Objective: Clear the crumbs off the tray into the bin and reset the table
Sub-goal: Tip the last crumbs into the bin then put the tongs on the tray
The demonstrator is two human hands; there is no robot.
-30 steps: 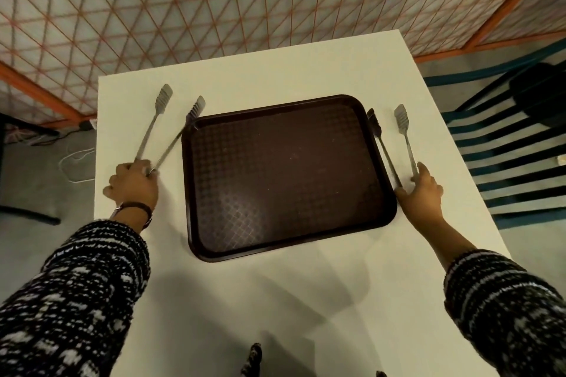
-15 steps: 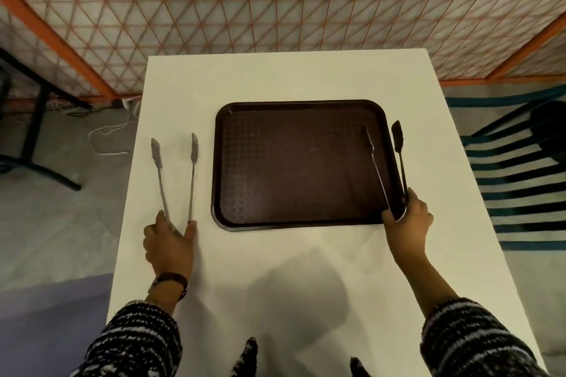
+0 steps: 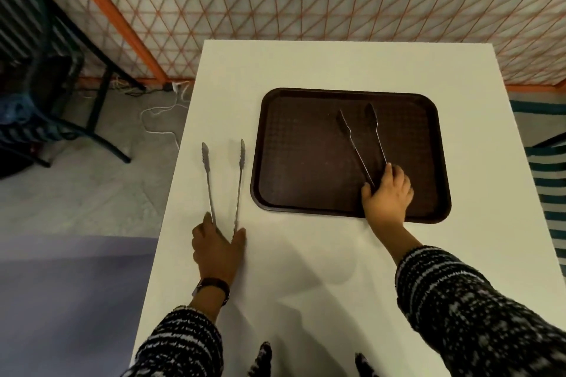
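I am reading the scene from the left edge of the counter [image 3: 306, 269], where the left hand [image 3: 219, 249] is gripping the hinge end of the left tongs [image 3: 223, 184] — their two arms are pointing straight away from me, spread, lying on or just above the white surface beside the tray [image 3: 306, 208], not touching it. Further right, the brown tray is sitting square in the middle of the counter, its long axis running left to right. The right hand [image 3: 387, 193] is clasping the right tongs [image 3: 361, 141] by their hinge end over the tray's near right corner, tips angling away and slightly leftward across the tray floor. I cannot make out crumbs — too small or dark. No bin is showing. I judge the right hand is nearer the tray's surface for any sweep.
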